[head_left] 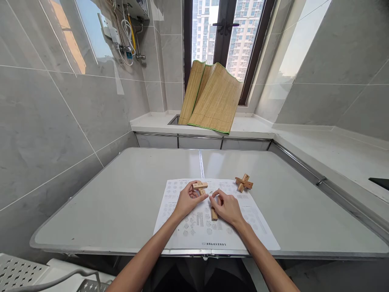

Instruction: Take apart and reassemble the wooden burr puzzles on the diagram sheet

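In my left hand point(187, 201) are notched wooden puzzle pieces point(200, 185), fitted crosswise and gripped between thumb and fingers above a printed sheet. My right hand point(227, 207) is just to the right, thumb and fingers curled together and their tips close to the left thumb. Another wooden puzzle piece point(214, 215) juts out from under the right hand's thumb side; its upper part is hidden by the hand. The printed sheet point(194, 241) with small line diagrams lies flat beneath both hands.
An assembled wooden burr puzzle point(244, 183) stands at the sheet's far right corner. The grey folding table point(121, 194) has a seam down its middle. Beyond it, a bamboo mat point(212, 97) leans on the white ledge point(255, 129) before the window. Tiled walls flank both sides.
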Demonstrator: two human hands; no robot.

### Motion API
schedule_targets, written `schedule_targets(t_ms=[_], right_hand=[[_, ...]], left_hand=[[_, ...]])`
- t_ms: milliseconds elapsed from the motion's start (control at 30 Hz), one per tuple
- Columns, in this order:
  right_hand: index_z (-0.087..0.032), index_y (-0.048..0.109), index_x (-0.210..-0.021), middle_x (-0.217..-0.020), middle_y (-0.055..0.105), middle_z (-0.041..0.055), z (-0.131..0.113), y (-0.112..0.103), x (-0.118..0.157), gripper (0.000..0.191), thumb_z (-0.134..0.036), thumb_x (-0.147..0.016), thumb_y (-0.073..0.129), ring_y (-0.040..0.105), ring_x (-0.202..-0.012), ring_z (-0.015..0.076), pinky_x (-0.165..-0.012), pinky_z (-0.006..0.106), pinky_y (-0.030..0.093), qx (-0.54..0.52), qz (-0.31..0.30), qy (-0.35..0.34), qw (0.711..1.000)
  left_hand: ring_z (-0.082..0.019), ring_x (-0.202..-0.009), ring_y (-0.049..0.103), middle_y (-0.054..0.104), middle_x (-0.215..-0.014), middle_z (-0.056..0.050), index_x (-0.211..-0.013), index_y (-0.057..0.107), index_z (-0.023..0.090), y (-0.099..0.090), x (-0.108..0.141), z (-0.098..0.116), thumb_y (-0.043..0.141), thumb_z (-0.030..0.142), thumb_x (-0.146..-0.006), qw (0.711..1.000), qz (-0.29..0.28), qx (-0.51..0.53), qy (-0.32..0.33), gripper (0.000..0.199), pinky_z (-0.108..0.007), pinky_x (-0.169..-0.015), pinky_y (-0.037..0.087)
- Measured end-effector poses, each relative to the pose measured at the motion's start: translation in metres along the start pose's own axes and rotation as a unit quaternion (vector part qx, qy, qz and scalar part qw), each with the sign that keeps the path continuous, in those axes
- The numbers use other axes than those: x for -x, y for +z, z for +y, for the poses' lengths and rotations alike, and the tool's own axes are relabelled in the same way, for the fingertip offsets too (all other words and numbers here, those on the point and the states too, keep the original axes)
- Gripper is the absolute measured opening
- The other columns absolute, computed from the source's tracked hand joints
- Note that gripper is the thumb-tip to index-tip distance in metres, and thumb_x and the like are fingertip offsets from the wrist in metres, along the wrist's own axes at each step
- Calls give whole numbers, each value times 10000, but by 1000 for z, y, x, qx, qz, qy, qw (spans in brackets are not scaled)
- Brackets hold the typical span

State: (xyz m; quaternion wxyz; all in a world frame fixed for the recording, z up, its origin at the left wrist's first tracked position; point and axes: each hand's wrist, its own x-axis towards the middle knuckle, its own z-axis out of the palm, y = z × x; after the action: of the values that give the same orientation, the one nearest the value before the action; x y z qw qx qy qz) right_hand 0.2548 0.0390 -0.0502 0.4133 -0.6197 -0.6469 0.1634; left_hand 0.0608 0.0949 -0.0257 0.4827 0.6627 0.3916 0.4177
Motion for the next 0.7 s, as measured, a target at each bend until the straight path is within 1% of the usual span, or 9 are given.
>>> schedule_targets(t_ms=[100,167,300,433,500,533,600,633,700], right_hand=[[-262,664,-887,-497,562,-71,-4,-1,3,142,-396,-887,616,577,-511,184,-586,278,355,21,-29,-27,999],[-266,667,-924,-527,603,-74,-5,-1,5,122,-367,-867,633,607,-531,182,-594,275,381,24,-49,-45,998],[-262,662,-1028,-725,719,-34,-5,-2,5,187,-391,-902,614,628,-580,176,-625,290,453,21,-58,-62,996],[-248,644,-1103,-885,741,17,-1,-1,3,275,-451,-918,629,641,-671,196,-663,318,483,26,-36,-62,997],[-241,641,-1077,-927,722,26,1,-2,2,287,-447,-881,679,636,-717,204,-681,323,485,33,-28,-68,997],[-238,643,-1036,-931,709,30,2,-2,2,259,-437,-875,686,631,-735,207,-693,326,483,38,-25,-71,996],[-233,645,-934,-924,684,42,4,-3,2,190,-422,-911,647,625,-763,214,-711,330,479,44,-19,-78,996],[-233,648,-902,-926,678,49,4,-3,2,195,-420,-941,613,625,-777,217,-716,330,479,44,-16,-80,996],[-235,666,-913,-954,683,59,6,-4,2,244,-432,-996,549,638,-819,224,-729,327,484,42,-12,-82,996]], left_hand=[[-117,-685,571,703,-891,-6,-1302,624,219,0,-1,-1,881,441,-743,1000,2,9,-5,654,-252,-680,492],[-118,-682,576,706,-896,-9,-1306,620,219,-1,-1,-2,882,443,-740,1000,9,10,-7,663,-250,-675,492],[-121,-689,585,713,-927,-21,-1326,607,220,-1,-2,-3,880,445,-742,1000,26,8,-8,683,-253,-676,498],[-118,-694,590,723,-992,-32,-1352,589,244,-2,-3,-5,875,451,-751,999,41,10,-6,697,-254,-680,510],[-116,-697,596,723,-1038,-36,-1348,585,252,-3,-4,-5,870,458,-755,999,53,11,-6,689,-254,-683,514],[-115,-696,598,721,-1055,-37,-1347,581,255,-3,-4,-5,866,462,-759,998,59,11,-7,686,-253,-684,515],[-112,-685,597,719,-1062,-35,-1350,572,257,-4,-5,-4,853,471,-771,998,68,11,-9,678,-252,-678,512],[-109,-673,590,718,-1054,-33,-1352,569,256,-4,-5,-3,846,474,-778,997,69,10,-10,674,-251,-669,508],[-104,-654,569,714,-1026,-28,-1345,576,250,-3,-4,-1,839,477,-784,998,63,9,-10,660,-246,-650,497]])
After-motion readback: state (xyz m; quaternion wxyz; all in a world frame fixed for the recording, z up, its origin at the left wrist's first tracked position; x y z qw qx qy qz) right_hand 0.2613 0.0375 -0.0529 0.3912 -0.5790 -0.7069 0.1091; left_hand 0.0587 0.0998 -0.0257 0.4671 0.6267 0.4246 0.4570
